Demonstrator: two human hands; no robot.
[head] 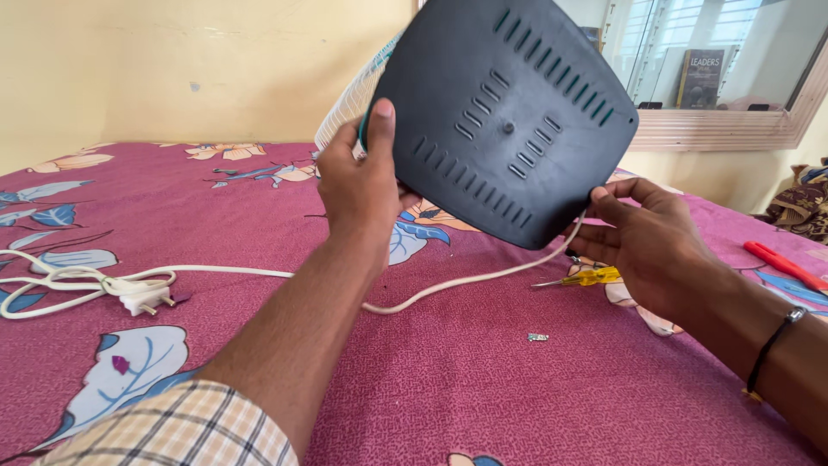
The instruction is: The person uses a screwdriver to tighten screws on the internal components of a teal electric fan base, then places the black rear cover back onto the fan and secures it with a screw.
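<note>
Here, in the head view, the left hand [362,185] grips the dark vented base [504,116] at its nine o'clock edge; the right hand [642,237] pinches its five o'clock corner. The base is held tilted above the bedsheet [483,380]. A cord [259,273] trails to a plug [142,298]; a screwdriver [591,277] lies by the right hand.

One dark fan base [509,112], one white cord [259,274] with one plug [142,299], two screwdrivers: one yellow [591,277], one red [785,265].

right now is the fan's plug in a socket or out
Out. The white plug lies loose on the maroon floral bedsheet, its pins bare, beside its coiled white cord.
</note>
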